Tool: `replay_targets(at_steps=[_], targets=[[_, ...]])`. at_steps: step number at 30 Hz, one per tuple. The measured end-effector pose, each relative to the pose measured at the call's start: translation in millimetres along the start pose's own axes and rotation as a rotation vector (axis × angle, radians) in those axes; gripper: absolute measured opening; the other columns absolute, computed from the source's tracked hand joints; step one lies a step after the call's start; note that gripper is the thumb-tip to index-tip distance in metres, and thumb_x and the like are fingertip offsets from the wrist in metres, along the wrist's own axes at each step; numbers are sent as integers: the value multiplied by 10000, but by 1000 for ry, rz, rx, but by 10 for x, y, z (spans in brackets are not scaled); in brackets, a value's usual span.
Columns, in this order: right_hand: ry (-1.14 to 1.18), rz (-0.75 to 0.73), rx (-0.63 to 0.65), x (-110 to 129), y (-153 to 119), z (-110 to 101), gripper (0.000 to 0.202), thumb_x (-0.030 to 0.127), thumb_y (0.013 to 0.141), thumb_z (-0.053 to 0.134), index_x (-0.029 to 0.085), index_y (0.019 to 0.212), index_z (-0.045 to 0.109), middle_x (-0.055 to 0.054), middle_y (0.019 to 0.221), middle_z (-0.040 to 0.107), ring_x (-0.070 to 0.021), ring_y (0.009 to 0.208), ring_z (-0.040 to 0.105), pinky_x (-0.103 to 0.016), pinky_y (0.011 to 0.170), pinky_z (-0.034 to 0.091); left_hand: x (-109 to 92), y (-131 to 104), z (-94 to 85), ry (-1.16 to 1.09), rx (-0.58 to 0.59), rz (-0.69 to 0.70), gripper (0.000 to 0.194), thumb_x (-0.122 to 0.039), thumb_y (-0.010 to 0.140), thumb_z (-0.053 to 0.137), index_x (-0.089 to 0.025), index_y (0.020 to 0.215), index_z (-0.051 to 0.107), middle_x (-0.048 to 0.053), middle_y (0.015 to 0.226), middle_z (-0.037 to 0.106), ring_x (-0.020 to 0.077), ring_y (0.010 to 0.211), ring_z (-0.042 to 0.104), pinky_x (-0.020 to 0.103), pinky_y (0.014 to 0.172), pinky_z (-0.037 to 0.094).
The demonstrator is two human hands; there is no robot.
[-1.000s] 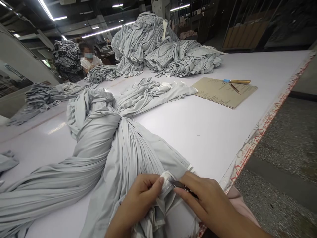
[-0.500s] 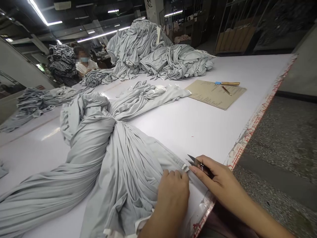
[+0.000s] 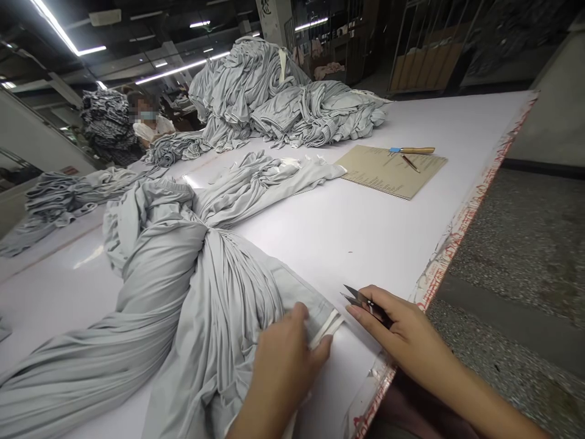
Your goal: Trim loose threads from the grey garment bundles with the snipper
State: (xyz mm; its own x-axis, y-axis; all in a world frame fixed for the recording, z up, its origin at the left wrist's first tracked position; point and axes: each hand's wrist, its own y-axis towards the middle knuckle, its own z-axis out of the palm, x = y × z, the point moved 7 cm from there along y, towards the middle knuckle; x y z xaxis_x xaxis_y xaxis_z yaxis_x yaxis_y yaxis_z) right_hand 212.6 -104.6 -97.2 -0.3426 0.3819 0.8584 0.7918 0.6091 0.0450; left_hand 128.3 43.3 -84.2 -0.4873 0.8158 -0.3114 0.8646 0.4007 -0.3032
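My right hand is wrapped around a pair of dark thread snips, their two blades apart and pointing left, just beyond the fabric's corner. Close by, my left hand rests on the pale grey fabric, thumb and forefinger apart; its other fingers are hidden beneath it. White trim shows along the fabric's edge, between my two hands. Gathers in the cloth run from my left hand up to a tight knot-like bunch, beside a thick twisted roll of the same fabric.
A big heap of grey fabric sits at the table's far side. Brown cardboard carries a wooden-handled tool and a pen. The table edge is at right. A masked person is at far left.
My left hand has shifted left and its thumb and forefinger have spread from a closed grip. More white trim shows at the fabric's edge. The right hand with the snips has barely moved.
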Motion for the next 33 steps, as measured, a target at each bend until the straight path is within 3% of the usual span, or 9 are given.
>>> replay_targets(at_steps=[4,10,12,15,19,23,27,30,33], targets=[[-23,4,-4,-21,-12,-15,288,447,928,468,225,745,470,66,599,390,-114,525,383,-220,482,333,-112,68,121,121,2,61,106,-172,810,476,-187,721,530,39,742,605,186,604,549,269,537,219],[52,28,40,-30,-20,9,298,445,924,479,224,725,463,57,617,419,-119,542,409,-214,480,336,85,-91,-182,-264,-82,113,171,-185,804,440,-217,638,418,-28,643,482,145,617,497,226,573,352],[93,8,61,15,-3,101,247,424,888,540,225,756,477,53,651,466,-128,585,458,-214,517,372,155,-155,-248,-416,-143,131,143,-203,802,452,-214,660,434,-16,684,506,149,646,503,229,613,383],[95,-24,102,108,45,335,257,398,787,666,229,865,490,41,738,549,-154,648,519,-230,562,395,236,-192,-179,-413,-161,111,128,-209,797,483,-213,674,448,-29,641,499,138,593,470,220,573,355],[84,-75,140,250,113,624,99,227,825,532,231,876,446,58,657,488,-149,556,474,-225,499,332,269,-187,-66,-316,-207,116,168,-157,779,460,-238,669,362,-65,569,409,124,497,408,217,502,290],[122,-142,169,377,104,692,125,121,780,441,241,812,420,68,620,431,-141,527,436,-225,494,321,239,-182,-34,-180,-214,112,130,-135,790,404,-248,854,393,-37,647,540,173,532,545,251,542,348],[185,-196,185,449,21,636,133,114,774,422,236,826,432,52,678,466,-142,575,454,-232,526,346,261,-171,-44,-136,-211,31,304,-160,748,467,-212,1044,420,62,837,657,261,740,651,314,631,425],[199,-225,182,475,-31,605,102,137,796,400,236,799,425,42,690,470,-142,575,455,-238,528,353,323,-171,-51,-249,-241,5,294,-129,744,439,-218,1022,476,72,912,683,267,822,661,341,699,448],[190,-206,232,465,-65,634,80,171,826,409,238,784,420,45,679,462,-135,560,453,-231,512,348,381,-214,-72,-502,-323,67,221,-125,746,438,-224,926,520,13,797,658,209,737,638,293,685,458]])
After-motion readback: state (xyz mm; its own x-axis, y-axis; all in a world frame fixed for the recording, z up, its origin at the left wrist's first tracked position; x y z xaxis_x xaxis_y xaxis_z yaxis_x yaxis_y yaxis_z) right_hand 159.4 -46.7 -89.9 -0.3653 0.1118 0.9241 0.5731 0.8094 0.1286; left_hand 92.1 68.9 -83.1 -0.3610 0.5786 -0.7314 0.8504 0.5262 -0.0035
